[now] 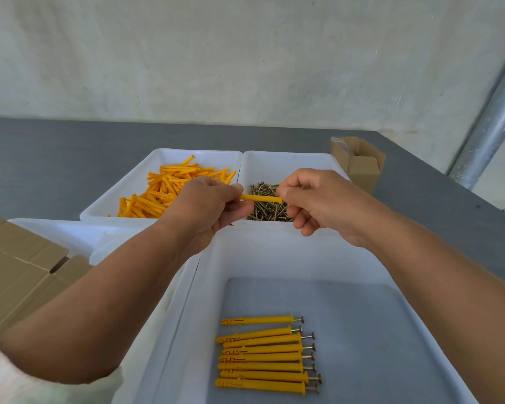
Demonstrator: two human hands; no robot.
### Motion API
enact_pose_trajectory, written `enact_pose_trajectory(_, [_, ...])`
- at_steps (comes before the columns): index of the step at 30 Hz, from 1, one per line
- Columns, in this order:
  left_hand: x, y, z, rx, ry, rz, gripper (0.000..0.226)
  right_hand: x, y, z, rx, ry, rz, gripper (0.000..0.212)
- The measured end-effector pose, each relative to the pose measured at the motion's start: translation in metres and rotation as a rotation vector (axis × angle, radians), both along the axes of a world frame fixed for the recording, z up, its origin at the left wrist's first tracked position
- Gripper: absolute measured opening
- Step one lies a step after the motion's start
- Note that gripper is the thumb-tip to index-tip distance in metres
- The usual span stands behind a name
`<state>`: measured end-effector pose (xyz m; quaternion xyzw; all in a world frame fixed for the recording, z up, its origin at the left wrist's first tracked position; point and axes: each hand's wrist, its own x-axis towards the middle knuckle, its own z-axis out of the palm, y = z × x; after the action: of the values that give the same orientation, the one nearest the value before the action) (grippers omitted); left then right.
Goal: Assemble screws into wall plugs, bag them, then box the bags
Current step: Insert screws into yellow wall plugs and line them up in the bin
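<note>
At 6 o'clock, in the near tray [245, 258], finished plugs [263, 358] lie in a row. Above it my left hand [207, 205] pinches a wall plug [260, 198] by one end. My right hand [318, 199] pinches the other end, probably on a screw I cannot see. This is the assembling step. Next I must push the screw in straight. Loose plugs [164, 191] wait at 11 o'clock, screws [270, 209] at 12.

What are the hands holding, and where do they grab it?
One yellow wall plug, pinched at its ends: left hand on one, right hand on the other.
</note>
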<state>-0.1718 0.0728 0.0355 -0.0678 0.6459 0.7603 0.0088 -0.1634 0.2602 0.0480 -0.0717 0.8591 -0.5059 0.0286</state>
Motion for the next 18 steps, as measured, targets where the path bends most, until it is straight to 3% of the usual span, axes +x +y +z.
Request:
enact_pose_trajectory(3, [0.001,-0.001,0.0,-0.059,0.025,-0.014,0.017,0.004,0.002,0.004,0.15,0.003,0.094,0.007])
enact_pose_trajectory(6, [-0.002,-0.005,-0.002,-0.286,0.103,0.026,0.022,0.012,0.005,0.008,0.322,-0.113,0.27,0.004])
enact_pose_trajectory(12, [-0.014,-0.03,-0.016,-1.126,0.303,0.318,0.018,0.022,-0.007,-0.009,0.759,-0.389,0.494,0.006])
enact_pose_trajectory(18, [-0.022,-0.039,-0.032,-1.392,0.218,0.205,0.04,0.022,-0.016,-0.032,0.914,-0.483,0.529,0.01])
